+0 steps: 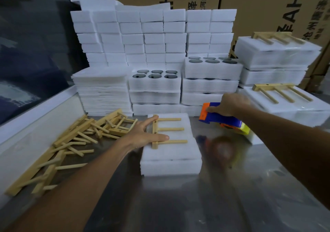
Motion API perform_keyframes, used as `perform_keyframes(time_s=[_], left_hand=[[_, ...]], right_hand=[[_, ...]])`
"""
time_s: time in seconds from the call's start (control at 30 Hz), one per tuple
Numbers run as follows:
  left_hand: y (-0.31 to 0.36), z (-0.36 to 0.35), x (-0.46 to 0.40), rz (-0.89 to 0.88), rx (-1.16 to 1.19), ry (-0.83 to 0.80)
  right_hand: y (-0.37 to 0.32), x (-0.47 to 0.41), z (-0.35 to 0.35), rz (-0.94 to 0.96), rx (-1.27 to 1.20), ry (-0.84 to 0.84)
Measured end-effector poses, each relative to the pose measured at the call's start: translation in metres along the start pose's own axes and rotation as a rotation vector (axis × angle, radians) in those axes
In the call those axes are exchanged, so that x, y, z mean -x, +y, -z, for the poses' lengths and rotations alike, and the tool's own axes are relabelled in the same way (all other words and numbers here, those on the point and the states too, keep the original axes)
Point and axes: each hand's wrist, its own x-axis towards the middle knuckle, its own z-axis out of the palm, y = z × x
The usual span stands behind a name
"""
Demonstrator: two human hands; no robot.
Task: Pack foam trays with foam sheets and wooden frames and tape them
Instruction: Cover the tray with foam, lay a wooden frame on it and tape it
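Now the left hand [142, 133] lies flat, steadying the light wooden frame [167, 130] on the soft foam tray [171, 162], while the right hand [230, 106] grips the tape dispenser [221, 118].

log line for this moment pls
left hand flat on wooden frame atop foam tray | right hand grips tape dispenser | taping not yet begun
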Motion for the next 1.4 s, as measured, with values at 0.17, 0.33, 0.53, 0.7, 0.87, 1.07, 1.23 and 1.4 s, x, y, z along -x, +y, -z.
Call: perform_keyframes(time_s=[0.17, 0.33, 0.53, 0.7, 0.87, 1.07, 1.23, 1.4], left_hand=[[0.002, -0.002, 0.003, 0.016, 0.018, 0.016], [0.005, -0.003, 0.005, 0.04, 0.028, 0.02], [0.012, -0.006, 0.004, 0.055, -0.028, 0.05], [0.016, -0.029, 0.0, 0.061, -0.041, 0.161], [0.003, -0.029, 0.0, 0.103, 0.393, 0.22], [-0.013, -0.033, 0.01, 0.098, 0.706, 0.179], [-0.014, -0.034, 0.009, 0.027, 0.744, 0.127], [-0.016, -0.033, 0.006, 0.033, 0.832, 0.125]], right_hand=[[-0.014, 0.04, -0.042, 0.056, -0.019, 0.223], [-0.024, 0.065, -0.054, 0.009, -0.012, 0.13], [-0.054, 0.083, -0.029, 0.247, -0.41, 0.297], [-0.107, 0.1, -0.046, 0.271, -0.74, -0.209], [-0.098, 0.096, -0.051, 0.071, -1.077, -0.389], [-0.087, 0.095, -0.051, -0.037, -1.512, -0.509], [-0.084, 0.096, -0.06, -0.113, -1.623, -0.552], [-0.084, 0.096, -0.067, -0.214, -1.691, -0.561]])
